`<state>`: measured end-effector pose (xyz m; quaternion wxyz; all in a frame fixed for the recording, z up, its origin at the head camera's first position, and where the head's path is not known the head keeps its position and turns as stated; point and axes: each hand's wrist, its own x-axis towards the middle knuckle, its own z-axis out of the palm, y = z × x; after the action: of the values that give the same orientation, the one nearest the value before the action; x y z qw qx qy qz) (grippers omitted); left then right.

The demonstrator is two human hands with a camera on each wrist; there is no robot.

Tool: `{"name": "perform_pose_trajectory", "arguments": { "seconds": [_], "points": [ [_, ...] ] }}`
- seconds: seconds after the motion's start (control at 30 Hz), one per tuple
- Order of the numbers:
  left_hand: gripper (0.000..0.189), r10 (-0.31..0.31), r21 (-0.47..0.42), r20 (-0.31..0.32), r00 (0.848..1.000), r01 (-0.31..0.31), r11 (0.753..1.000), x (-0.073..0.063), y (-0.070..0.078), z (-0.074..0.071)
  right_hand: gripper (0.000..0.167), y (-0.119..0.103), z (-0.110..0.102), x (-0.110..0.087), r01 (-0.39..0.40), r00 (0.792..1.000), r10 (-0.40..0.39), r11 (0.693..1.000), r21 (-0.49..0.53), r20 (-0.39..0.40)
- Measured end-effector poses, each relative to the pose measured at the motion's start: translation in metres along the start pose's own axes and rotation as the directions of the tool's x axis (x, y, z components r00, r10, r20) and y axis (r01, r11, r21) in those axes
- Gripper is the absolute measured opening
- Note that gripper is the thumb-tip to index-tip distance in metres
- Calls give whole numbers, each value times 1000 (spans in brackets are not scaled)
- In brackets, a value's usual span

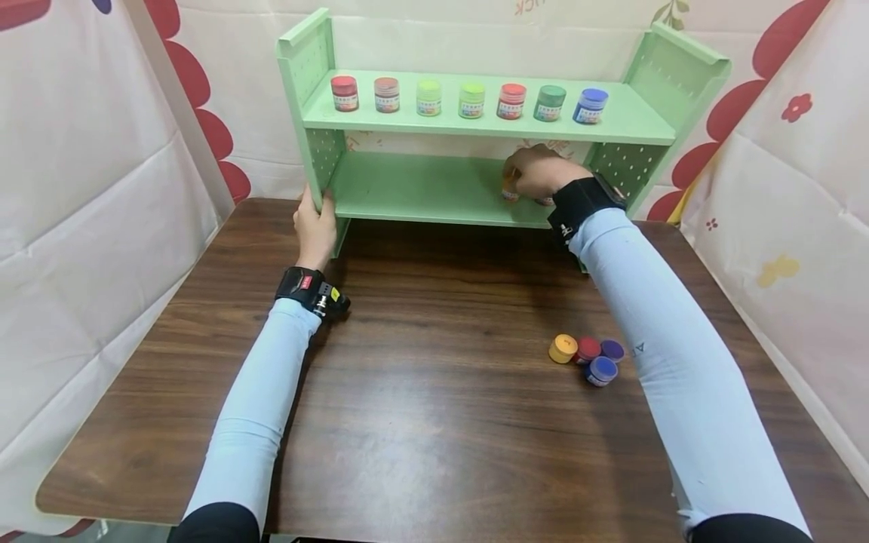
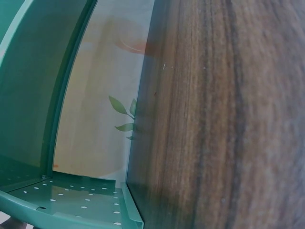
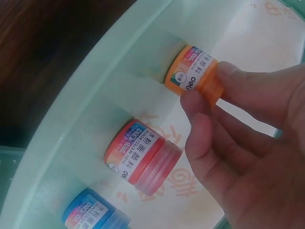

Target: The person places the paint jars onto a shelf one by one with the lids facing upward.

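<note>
My right hand (image 1: pixel 543 172) pinches a small orange paint jar (image 3: pixel 193 71) between thumb and fingers, at the lower tier of a green two-tier shelf (image 1: pixel 421 188). In the right wrist view the jar's base is at the shelf surface; whether it bears weight there I cannot tell. Beside it on that tier stand a red paint jar (image 3: pixel 143 157) and a blue paint jar (image 3: pixel 90 212), mostly hidden by the hand in the head view. My left hand (image 1: pixel 316 230) grips the shelf's left side panel (image 1: pixel 307 143); its fingers are partly hidden behind the panel.
Several paint jars stand in a row along the upper tier (image 1: pixel 489 127). On the brown wooden table (image 1: pixel 421 362), beside my right forearm, sit a yellow jar (image 1: pixel 563 348), a red jar (image 1: pixel 588 349), a purple jar (image 1: pixel 612 350) and a blue jar (image 1: pixel 601 371).
</note>
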<state>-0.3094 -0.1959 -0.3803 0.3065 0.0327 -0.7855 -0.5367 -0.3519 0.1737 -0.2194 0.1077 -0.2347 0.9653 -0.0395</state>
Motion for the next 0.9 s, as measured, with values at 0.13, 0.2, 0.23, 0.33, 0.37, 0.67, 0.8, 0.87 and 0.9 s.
{"name": "perform_pose_trajectory", "arguments": {
  "seconds": [0.13,0.2,0.23,0.33,0.37,0.67,0.8,0.87,0.9],
  "points": [
    [41,-2,1,0,1000,2,1000,0,0,1,39,-1,0,-2,6,1000,-6,1000,-11,-1],
    [41,1,0,-4,1000,-1,1000,0,0,1,38,-1,0,-3,7,1000,-7,1000,-15,-5],
    [41,1,-1,-5,1000,-1,1000,0,0,1,38,-1,-1,-3,6,1000,-6,1000,-16,-6],
    [41,1,0,-10,1000,-1,1000,0,1,2,39,-2,-1,-4,-1,1000,1,1000,-10,-3],
    [41,-1,-2,-10,1000,1,1000,0,1,1,40,-2,-1,-3,-2,1000,2,1000,-8,-1],
    [40,10,12,-7,1000,-10,1000,0,2,4,51,6,-1,-10,-2,1000,2,999,49,0],
    [40,9,11,-9,1000,-9,1000,0,1,4,62,14,1,-18,4,1000,-3,995,99,-16],
    [41,4,9,-11,1000,-4,1000,0,-1,3,65,16,3,-22,30,998,-24,994,108,-53],
    [41,1,8,-11,1000,-1,1000,0,-2,2,63,17,5,-24,49,996,-40,993,107,-82]
  ]
}}
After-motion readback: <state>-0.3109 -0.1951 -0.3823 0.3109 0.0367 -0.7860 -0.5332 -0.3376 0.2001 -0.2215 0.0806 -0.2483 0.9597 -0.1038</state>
